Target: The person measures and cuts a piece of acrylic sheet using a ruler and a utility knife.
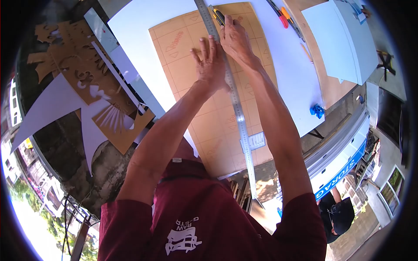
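A brown cardboard sheet (179,58) with a drawn grid of lines and reddish handwritten marks lies before me. Lengthwise across it runs a long metal ruler (239,115), its near end sticking out past the sheet's near edge. My left hand (210,65) rests flat with fingers spread, pressing at the ruler's left edge and on the cardboard. Closed in my right hand (236,42) is a yellow and black utility knife (218,16), held just right of the ruler near the far end. The blade tip is too small to make out. A printed label (257,141) sits on the cardboard's near part.
Under the cardboard is a large white sheet (298,87). Pens (284,17) and a crumpled blue piece (317,111) lie to the right. Cardboard cut-outs (72,65) and white offcuts (52,104) are at left. Another person (337,215) is at lower right, near a blue sign (342,169).
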{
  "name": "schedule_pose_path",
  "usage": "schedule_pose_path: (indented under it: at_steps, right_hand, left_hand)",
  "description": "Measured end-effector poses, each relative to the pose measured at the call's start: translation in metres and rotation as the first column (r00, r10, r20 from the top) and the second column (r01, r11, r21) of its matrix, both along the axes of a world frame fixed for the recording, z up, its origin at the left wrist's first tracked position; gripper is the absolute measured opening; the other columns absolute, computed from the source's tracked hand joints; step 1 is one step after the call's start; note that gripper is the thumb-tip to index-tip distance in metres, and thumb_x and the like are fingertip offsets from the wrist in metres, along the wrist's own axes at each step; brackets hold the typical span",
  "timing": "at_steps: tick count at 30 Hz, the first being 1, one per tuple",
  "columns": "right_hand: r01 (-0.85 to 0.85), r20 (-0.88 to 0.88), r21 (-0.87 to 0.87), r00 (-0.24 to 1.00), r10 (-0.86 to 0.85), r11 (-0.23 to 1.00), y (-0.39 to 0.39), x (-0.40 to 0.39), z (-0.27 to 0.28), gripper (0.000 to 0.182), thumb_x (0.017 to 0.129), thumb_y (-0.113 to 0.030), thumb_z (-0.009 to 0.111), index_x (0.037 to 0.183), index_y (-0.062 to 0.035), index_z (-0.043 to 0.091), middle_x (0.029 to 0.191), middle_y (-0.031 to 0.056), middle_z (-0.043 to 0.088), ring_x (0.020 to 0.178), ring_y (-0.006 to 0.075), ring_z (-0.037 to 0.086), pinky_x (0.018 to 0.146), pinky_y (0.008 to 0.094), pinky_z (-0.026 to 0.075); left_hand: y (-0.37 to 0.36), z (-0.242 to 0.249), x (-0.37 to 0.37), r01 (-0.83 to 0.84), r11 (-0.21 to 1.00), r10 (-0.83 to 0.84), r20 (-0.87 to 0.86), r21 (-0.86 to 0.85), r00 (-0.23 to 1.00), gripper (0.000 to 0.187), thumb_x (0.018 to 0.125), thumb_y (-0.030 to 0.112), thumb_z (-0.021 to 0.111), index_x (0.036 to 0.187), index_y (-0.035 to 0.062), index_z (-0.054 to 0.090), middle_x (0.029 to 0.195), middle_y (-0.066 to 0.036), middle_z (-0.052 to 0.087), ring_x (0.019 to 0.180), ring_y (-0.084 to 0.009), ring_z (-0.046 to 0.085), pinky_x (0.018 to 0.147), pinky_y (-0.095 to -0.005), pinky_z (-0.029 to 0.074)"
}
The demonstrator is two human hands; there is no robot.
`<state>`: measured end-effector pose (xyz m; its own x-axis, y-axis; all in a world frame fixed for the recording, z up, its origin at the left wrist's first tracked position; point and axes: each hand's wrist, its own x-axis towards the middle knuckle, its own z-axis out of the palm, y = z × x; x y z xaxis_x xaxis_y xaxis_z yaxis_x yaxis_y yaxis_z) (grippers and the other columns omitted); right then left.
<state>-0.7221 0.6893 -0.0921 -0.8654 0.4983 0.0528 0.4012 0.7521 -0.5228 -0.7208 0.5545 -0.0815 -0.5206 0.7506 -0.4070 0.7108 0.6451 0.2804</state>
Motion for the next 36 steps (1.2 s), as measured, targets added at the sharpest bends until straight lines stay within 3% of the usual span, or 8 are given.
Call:
schedule_pose_path:
  at_steps: [1,4,10,19,22,24,27,36]
  right_hand:
    - [-0.008,0.008,-0.001,1.0,0.008,1.0,-0.002,-0.004,-0.003,0.042,0.101,-0.016,0.055,0.138,0.0029,0.048,0.106,0.0334,0.064,0.093,0.0488,0.068,0.076,0.0553,0.057]
    - [-0.038,0.026,0.021,0.999,0.038,0.999,-0.007,-0.009,0.001,0.046,0.091,-0.02,0.073,0.121,0.0045,0.047,0.112,0.0312,0.062,0.097,0.0486,0.069,0.081,0.0549,0.058]
    - [-0.046,0.053,0.008,0.998,0.046,0.999,-0.012,-0.007,0.008,0.053,0.089,-0.018,0.075,0.127,0.0064,0.046,0.113,0.0306,0.062,0.1,0.047,0.069,0.083,0.0529,0.058]
    - [-0.094,0.01,0.072,0.996,0.094,0.993,-0.01,-0.011,0.004,0.048,0.087,-0.015,0.073,0.124,0.0065,0.049,0.11,0.0298,0.063,0.096,0.0463,0.07,0.079,0.0516,0.06]
    - [-0.109,-0.047,0.094,0.992,0.113,0.99,-0.008,-0.01,0.001,0.038,0.099,-0.016,0.056,0.131,0.004,0.05,0.106,0.0296,0.064,0.089,0.0487,0.069,0.072,0.0566,0.057]
    - [-0.117,-0.044,0.106,0.992,0.122,0.987,-0.006,-0.01,-0.002,0.037,0.099,-0.016,0.056,0.13,0.0038,0.051,0.105,0.0288,0.064,0.089,0.0482,0.069,0.072,0.0569,0.057]
    - [-0.106,-0.048,0.107,0.993,0.112,0.989,-0.008,-0.008,-0.004,0.037,0.099,-0.015,0.055,0.13,0.0036,0.051,0.105,0.0279,0.065,0.089,0.0474,0.069,0.073,0.0567,0.057]
    - [-0.07,-0.055,0.061,0.996,0.074,0.996,-0.023,0.003,0.003,0.035,0.098,-0.011,0.055,0.129,0.0032,0.053,0.102,0.0258,0.065,0.091,0.0451,0.068,0.072,0.0557,0.056]
  left_hand:
    - [-0.002,-0.001,0.0,0.0,1.0,0.0,-0.006,0.012,1.0,0.167,0.036,0.049,0.103,0.161,-0.0065,0.007,0.168,-0.03,0.003,0.155,-0.0517,0.001,0.117,-0.0753,0.016]
    - [-0.003,-0.004,0.001,0.0,0.999,0.001,-0.018,0.04,1.0,0.166,0.035,0.047,0.104,0.162,-0.0022,0.009,0.168,-0.028,0.004,0.155,-0.0515,0.001,0.116,-0.076,0.016]
    - [-0.002,-0.003,0.002,-0.005,0.999,0.005,-0.005,0.033,1.0,0.163,0.036,0.043,0.104,0.164,0.0034,0.011,0.168,-0.027,0.005,0.154,-0.0525,0.001,0.116,-0.0764,0.015]
    - [-0.004,-0.004,0.001,-0.002,0.998,0.001,0.009,0.057,1.0,0.158,0.037,0.041,0.104,0.164,0.0085,0.015,0.168,-0.027,0.008,0.154,-0.0529,0.001,0.116,-0.0768,0.013]
    - [-0.005,-0.008,0.001,-0.005,0.996,0.005,0.002,0.092,1.0,0.156,0.038,0.04,0.104,0.164,0.0087,0.018,0.168,-0.026,0.009,0.154,-0.053,0.0,0.116,-0.077,0.013]
    - [-0.006,-0.008,0.001,-0.009,0.992,0.01,-0.009,0.125,1.0,0.153,0.039,0.039,0.104,0.164,0.0094,0.019,0.168,-0.025,0.01,0.154,-0.053,0.0,0.115,-0.0772,0.013]
    - [-0.004,0.0,-0.001,0.043,0.998,-0.044,0.021,0.041,0.999,0.156,0.043,0.047,0.102,0.16,-0.0078,0.014,0.168,-0.029,0.002,0.154,-0.0533,0.0,0.116,-0.0782,0.013]
    - [-0.004,-0.001,-0.001,0.043,0.999,-0.043,0.03,0.012,0.999,0.157,0.044,0.047,0.102,0.164,0.005,0.01,0.169,-0.027,0.0,0.154,-0.054,-0.003,0.116,-0.0784,0.011]
